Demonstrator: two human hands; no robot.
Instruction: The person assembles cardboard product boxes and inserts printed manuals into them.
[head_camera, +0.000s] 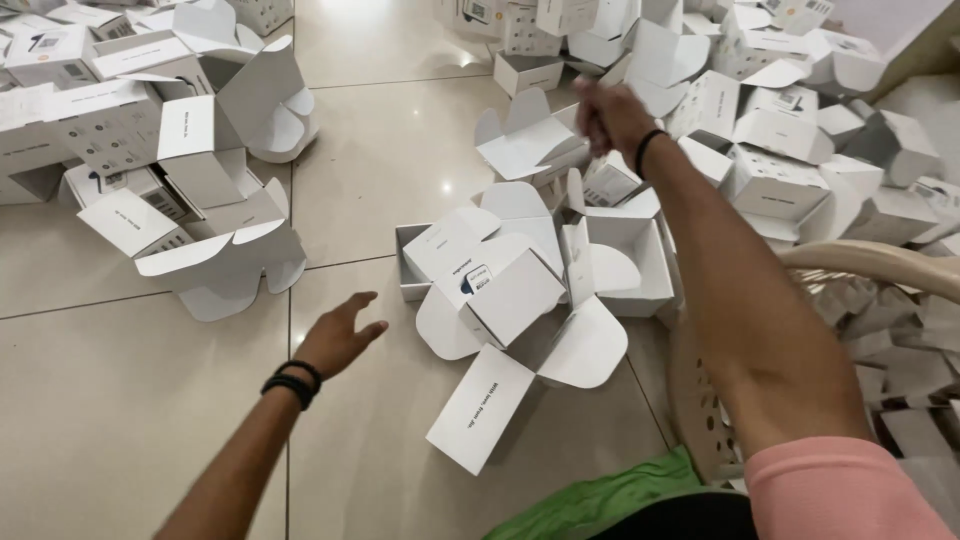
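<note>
A: On the tiled floor (130, 400), white cartons are spread in three lots: a heap far left (150, 150), a small cluster in the middle (520, 290), a big pile upper right (780, 130).

B: Hands?

A: Left hand (335, 338) is held just above bare tile, fingers spread, nothing gripped, near the middle cluster's flat blank (485, 405) but not touching. Right hand (612, 115) is stretched far out to the near edge of the big pile. It's blurred; fingers look curled, but whether a carton is pinched can't be told.

B: Which carton is being reached for?

A: Most likely the open-flapped one (525, 145) just left of that hand, or the small box (610, 182) right under the wrist. Contact isn't resolved.

B: How should the pick be handled?

A: My read: a carton should be taken by a solid wall, not a loose flap, since flaps are thin card and will crease. One should be lifted clear so neighbours aren't dragged. The left hand could be used to steady the cluster.

B: Contents?

A: The tray-like box (412, 262) in the cluster is seen open and looks empty. Others there are half-folded, flaps out; nothing is seen inside. One (505, 290) carries a small dark print. Pile boxes are mostly closed, contents hidden.

B: Anything else?

A: A pale chair frame (880, 258) is seen at right, green cloth (600, 500) at bottom.
</note>
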